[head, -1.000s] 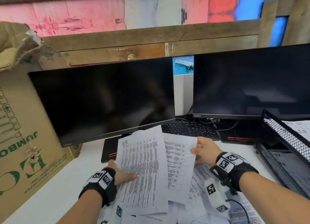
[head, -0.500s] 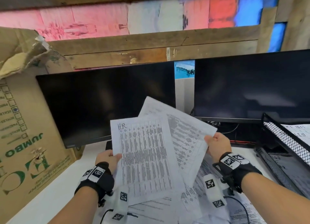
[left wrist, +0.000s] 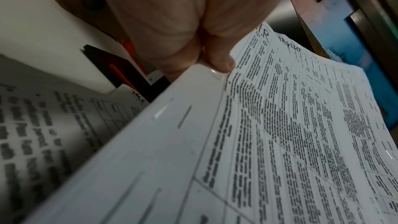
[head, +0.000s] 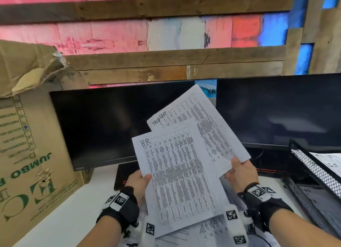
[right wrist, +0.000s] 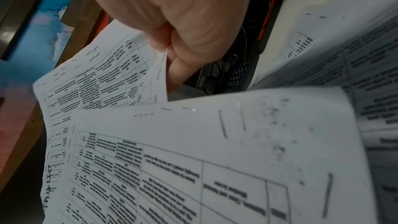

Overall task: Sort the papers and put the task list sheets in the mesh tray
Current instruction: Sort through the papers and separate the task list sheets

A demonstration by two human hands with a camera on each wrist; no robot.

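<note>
Head view: left hand (head: 137, 180) pinches flat printed HR sheet (head: 180, 182).

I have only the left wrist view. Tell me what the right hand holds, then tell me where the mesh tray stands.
Observer: The right hand pinches the lower corner of the white printed sheet handwritten "Task List", fanned behind the white printed sheet marked "HR".
Operator: Now the tray.
Observer: The black wire mesh tray stands on the white desk just right of that hand; a printed page already lies in it.
</note>
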